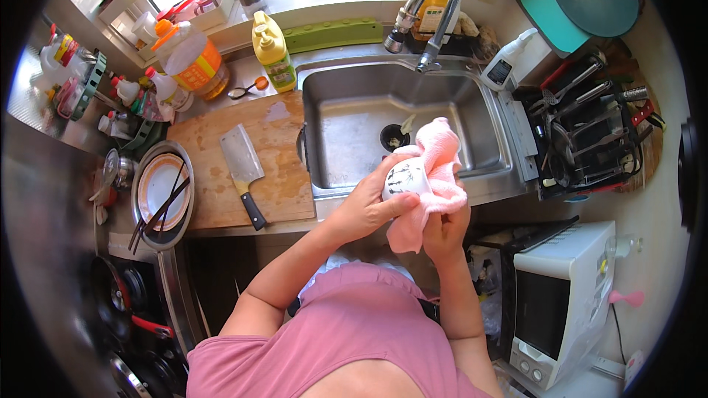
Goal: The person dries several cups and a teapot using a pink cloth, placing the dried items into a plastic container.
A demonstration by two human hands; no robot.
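My left hand [368,202] grips a small white bowl [408,178] with a dark bamboo pattern, thumb across its near side. A pink cloth [440,168] covers the bowl's right side and hangs down below it. My right hand [447,229] holds the cloth against the bowl from the right; some of its fingers are hidden under the folds. Both hands are above the front edge of the stainless steel sink [354,116]. Down in the basin, a scrap of leaf [408,123] lies beside the dark drain [394,138].
Left of the sink, a cleaver [241,157] lies on a wooden cutting board [287,171]. Beyond it a metal basin [188,204] holds a plate [160,188] and chopsticks [166,204]. The faucet [434,16] arches over the sink's back. A utensil rack [586,127] and microwave [545,309] stand right.
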